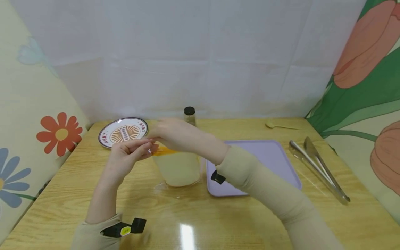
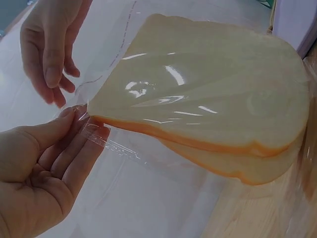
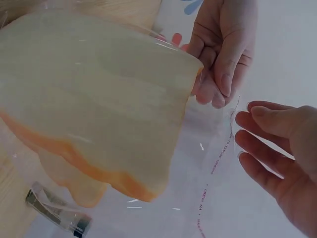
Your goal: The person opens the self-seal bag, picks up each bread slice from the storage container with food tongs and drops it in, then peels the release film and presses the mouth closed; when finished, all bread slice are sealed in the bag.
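Two slices of white bread (image 2: 208,84) with orange-brown crusts lie inside a clear plastic bag (image 3: 213,144), which has red print along its edge. My left hand (image 1: 126,156) pinches a corner of the bag between thumb and fingers, beside a corner of the bread. Close by, my right hand (image 1: 175,133) has its fingers spread and lightly bent, fingertips right at the printed edge in the right wrist view. In the head view the bag hangs upright over the table, with the right forearm passing in front of its upper part.
A round patterned plate (image 1: 107,139) stands back left, and a black-capped jar (image 1: 189,111) at the back. Right of the bag lies a lilac tray (image 1: 268,156). Metal tongs (image 1: 325,170) and a small pale spoon (image 1: 276,125) lie farther right on the wooden table (image 1: 150,222).
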Available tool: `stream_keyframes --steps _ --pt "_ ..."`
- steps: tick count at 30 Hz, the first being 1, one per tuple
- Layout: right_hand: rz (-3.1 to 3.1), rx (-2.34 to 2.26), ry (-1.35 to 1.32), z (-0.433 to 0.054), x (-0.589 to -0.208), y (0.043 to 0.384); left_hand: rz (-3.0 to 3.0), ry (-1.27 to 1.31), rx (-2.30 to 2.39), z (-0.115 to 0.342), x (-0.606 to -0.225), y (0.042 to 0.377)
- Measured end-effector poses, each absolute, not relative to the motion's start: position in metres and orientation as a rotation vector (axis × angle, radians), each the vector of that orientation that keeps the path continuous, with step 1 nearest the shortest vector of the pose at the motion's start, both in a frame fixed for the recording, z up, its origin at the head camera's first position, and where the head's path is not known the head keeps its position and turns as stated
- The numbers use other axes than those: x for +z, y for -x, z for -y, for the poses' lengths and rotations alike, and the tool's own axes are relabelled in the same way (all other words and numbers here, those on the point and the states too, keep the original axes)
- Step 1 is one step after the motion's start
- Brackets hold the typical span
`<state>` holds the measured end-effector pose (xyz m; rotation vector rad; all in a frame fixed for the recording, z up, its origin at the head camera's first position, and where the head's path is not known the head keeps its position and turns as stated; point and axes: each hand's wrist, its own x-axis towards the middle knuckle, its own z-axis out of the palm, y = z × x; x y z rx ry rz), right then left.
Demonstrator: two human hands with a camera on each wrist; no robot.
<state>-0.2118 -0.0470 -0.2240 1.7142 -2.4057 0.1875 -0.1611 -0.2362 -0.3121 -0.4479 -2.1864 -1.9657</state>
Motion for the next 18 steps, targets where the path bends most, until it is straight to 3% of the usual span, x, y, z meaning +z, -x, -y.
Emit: stream_keyframes --steps 18 --pt "2.638 -0.112 -1.665 0.076 -0.203 0.214 2.15 0.541 -1.963 0.231 -0.311 0.159"
